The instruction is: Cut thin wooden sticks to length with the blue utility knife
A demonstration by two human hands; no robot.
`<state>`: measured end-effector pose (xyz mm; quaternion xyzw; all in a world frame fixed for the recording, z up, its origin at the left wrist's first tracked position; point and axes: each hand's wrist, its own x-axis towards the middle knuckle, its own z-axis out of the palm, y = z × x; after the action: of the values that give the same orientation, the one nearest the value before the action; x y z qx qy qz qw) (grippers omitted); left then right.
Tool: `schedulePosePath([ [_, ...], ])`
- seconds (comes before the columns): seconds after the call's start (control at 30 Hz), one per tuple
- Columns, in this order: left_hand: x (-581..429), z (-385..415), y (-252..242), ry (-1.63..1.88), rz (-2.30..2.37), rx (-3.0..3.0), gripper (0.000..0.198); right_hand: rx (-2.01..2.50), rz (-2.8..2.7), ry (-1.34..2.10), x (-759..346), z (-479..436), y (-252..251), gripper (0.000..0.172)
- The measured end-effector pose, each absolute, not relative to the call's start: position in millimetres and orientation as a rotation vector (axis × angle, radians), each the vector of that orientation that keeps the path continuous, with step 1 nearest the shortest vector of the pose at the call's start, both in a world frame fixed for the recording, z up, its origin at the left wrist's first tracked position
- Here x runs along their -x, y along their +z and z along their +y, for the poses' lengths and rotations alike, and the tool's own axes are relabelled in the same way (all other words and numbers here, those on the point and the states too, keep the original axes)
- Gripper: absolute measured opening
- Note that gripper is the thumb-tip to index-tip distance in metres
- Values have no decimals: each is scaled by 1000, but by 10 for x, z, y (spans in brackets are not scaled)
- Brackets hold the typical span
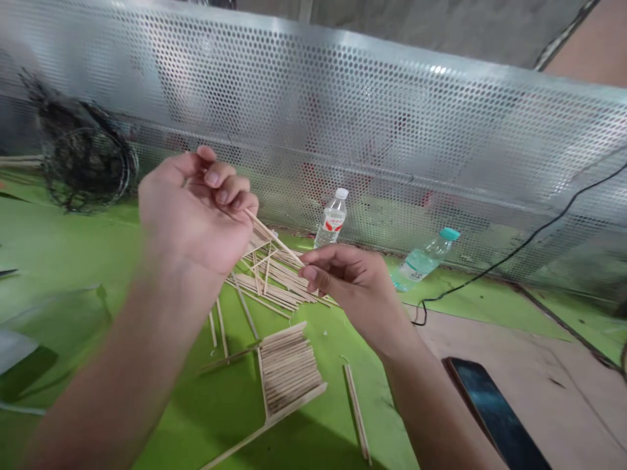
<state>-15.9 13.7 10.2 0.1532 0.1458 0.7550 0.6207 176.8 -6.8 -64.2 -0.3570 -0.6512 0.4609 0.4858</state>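
Note:
A thin wooden stick [279,241] runs slantwise between my two hands. My right hand [355,287] pinches its lower end between thumb and fingers. My left hand [198,212] is turned palm toward me with its fingers curled; the stick's upper end meets it by the little finger, and the rest of that end is hidden. Under both hands lies a loose pile of similar sticks [274,290]. Nearer to me, on the green surface, rests a small stick panel [289,369], its rods set side by side in a frame with one long leg.
Two water bottles [334,219] [426,259] are beyond my right hand, one tilted. A phone [492,408] lies at lower right, below a black cable [514,251]. Several sticks [356,414] lie apart. A perforated metal barrier [343,124] spans the back; a dark wire coil [88,160] sits left.

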Motion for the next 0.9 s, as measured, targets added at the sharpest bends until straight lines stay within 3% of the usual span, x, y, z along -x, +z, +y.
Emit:
schedulePosePath([
  [0.17,140,162,59,1774,341,-377,14,908,-1551,1082,-1748,-63,-621,9],
  [0.4,127,142,52,1795,399,-431,20,848,-1303,1377,-1763,-28,-633,3],
  [0.6,112,122,68,1828,474,-406,23,905,-1408,1140,-1710,32,-736,9],
  [0.9,85,113,54,1768,405,-396,20,768,-1349,1710,-1839,44,-666,9],
])
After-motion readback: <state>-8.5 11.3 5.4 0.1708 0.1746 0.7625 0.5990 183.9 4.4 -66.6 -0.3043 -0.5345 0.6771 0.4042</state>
